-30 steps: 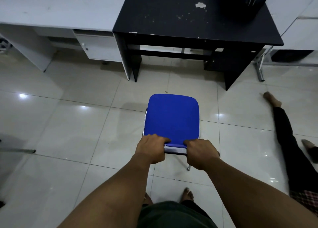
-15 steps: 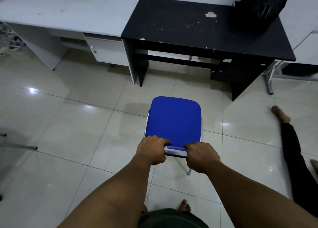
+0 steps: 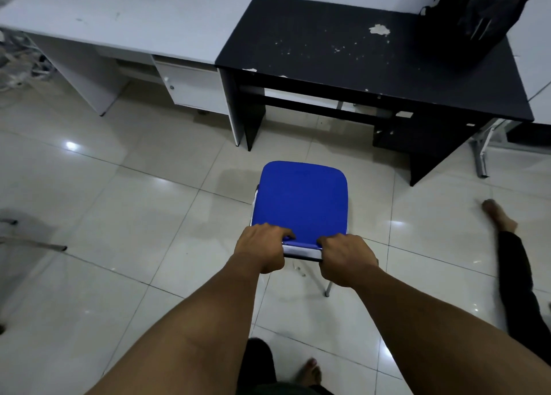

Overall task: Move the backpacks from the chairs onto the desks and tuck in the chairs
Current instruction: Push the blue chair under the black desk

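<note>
1. Pale glossy floor tiles [image 3: 125, 209] fill most of the view, with two desks side by side along the far wall.
2. On the left stands a white desk [image 3: 125, 15] with a drawer unit beneath; touching its right end is a black desk [image 3: 343, 51] whose tabletop shows chipped paint.
3. A black backpack [image 3: 480, 12] rests on the far right corner of the black tabletop, against the wall.
4. A chair [image 3: 301, 203] with a blue seat stands on the floor just in front of the black desk, its seat facing the opening between the desk's legs, not yet under it.
5. The left hand [image 3: 262, 250] grips the top of the chair's backrest, fingers curled over the edge.
6. The right hand [image 3: 346, 259] grips the same edge just beside it, fingers curled the same way.
7. Open floor lies between the chair's front edge and the desk opening.
8. To the right, another person's leg [image 3: 515, 278] in dark trousers lies stretched on the floor, near the chair but apart from it.
9. At the left edge are thin metal bars [image 3: 35, 244], possibly the legs of another chair.
</note>
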{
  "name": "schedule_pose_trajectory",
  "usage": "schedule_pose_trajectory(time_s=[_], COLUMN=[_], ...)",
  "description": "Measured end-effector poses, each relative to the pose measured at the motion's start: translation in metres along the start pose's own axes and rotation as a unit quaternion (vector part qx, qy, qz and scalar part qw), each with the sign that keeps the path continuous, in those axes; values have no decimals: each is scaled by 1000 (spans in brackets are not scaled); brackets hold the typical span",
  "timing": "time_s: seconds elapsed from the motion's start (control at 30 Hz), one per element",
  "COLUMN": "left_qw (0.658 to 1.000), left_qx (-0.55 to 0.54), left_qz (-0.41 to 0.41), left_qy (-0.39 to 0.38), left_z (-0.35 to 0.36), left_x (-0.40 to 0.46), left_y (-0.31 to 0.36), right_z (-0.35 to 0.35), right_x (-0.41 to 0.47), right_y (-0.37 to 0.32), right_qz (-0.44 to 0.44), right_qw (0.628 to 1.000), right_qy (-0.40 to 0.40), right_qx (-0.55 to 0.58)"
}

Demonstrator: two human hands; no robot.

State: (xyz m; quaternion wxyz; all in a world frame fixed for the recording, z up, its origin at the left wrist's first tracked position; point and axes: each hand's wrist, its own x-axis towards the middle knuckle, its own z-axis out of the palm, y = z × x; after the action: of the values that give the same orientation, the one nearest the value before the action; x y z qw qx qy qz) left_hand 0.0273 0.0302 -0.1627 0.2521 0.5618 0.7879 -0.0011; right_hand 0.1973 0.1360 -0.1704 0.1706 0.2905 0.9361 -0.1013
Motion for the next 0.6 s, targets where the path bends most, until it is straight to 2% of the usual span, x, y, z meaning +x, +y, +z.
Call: schedule_pose_trajectory(time_s=[0.6], left_qw=[999], left_qx=[-11], left_qz=[27], left_qy=[19], left_z=[-49], left_x=[106], left_y=[-22], right_z=[-41], right_x=[104], right_y=[44], right_qz=[51], right_qw=[999], right_qy=[11], right_qx=[-12])
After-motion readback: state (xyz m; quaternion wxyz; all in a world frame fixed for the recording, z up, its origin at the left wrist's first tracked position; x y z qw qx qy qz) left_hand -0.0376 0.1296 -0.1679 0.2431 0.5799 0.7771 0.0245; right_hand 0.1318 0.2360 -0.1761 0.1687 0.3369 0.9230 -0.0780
